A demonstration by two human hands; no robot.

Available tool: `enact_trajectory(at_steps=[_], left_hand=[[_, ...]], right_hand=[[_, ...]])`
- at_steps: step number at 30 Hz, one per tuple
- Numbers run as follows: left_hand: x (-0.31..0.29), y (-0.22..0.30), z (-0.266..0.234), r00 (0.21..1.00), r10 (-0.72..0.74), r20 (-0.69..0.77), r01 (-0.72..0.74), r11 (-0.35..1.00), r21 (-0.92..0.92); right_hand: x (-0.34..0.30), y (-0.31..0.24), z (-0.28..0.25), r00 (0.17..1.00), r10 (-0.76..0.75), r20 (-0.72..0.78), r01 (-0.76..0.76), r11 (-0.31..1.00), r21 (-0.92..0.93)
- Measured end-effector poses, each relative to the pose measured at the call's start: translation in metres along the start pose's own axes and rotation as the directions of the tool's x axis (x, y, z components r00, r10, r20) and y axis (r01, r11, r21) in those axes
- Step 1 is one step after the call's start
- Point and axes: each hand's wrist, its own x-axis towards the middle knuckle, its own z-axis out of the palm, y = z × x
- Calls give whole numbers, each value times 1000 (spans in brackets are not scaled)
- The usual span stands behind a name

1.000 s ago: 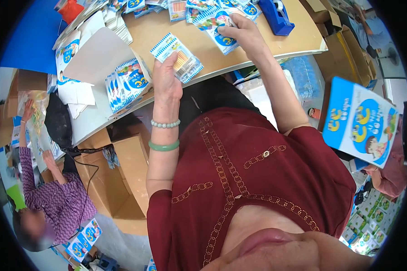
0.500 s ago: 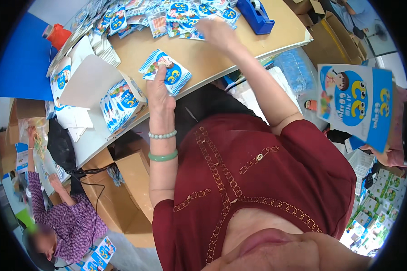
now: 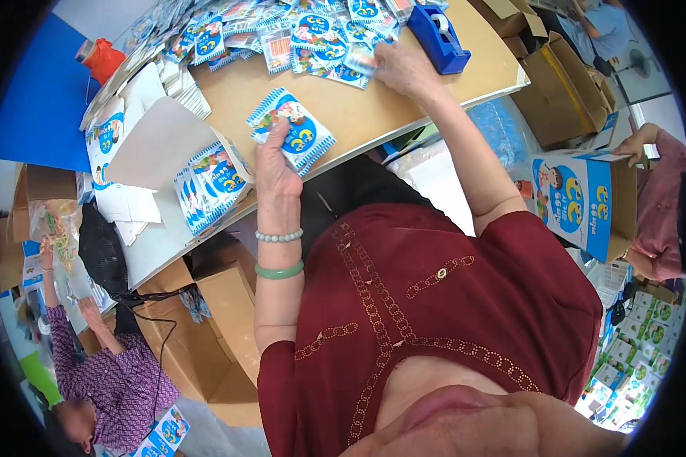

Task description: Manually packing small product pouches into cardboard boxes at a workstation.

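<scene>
A stack of blue-and-white sachets (image 3: 291, 131) is gripped in the left hand (image 3: 276, 169) while, beyond it, the right hand (image 3: 404, 67) is closed on a sachet in the loose pile (image 3: 297, 30); adding it to the stack is judged next.

Tan worktable (image 3: 373, 114), blue wall (image 3: 38, 91), possibly cardboard boxes (image 3: 564, 76) around.

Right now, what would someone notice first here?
Probably the big heap of small blue-and-white printed packets at the far edge of the tan wooden table, where the right hand reaches. Nearer, the left hand holds a stack of the same packets.
</scene>
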Motion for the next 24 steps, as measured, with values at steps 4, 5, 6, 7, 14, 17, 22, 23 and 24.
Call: enact_trajectory(at_steps=[4,5,6,7,14,17,22,23,24], left_hand=[[4,2,-15,994,4,111,-9,999,49],[2,2,-15,991,1,134,-9,998,65],[-1,4,-13,992,-3,125,-5,998,66],[-2,3,-12,992,-11,127,3,998,69],[-2,3,-15,993,24,116,-29,999,42],[-2,-3,-12,991,33,126,-41,997,59],[-3,-2,-14,984,45,173,-55,997,55],[-3,-2,-16,984,49,169,-57,997,47],[-3,-3,-16,985,56,162,-64,997,42]], right_hand=[[-13,-25,-15,958,6,288,-78,968,239],[-18,-25,-13,957,13,290,-85,968,238],[-23,-24,-7,982,-90,164,62,983,172],[-28,-23,-1,978,-202,45,198,976,87],[-33,-47,-7,983,-153,102,143,985,99],[-37,-51,1,989,-146,2,146,989,36],[-32,-56,-4,981,-59,184,24,982,190],[-33,-59,-10,976,36,214,-85,971,225],[-33,-60,-12,960,129,248,-194,947,255]])
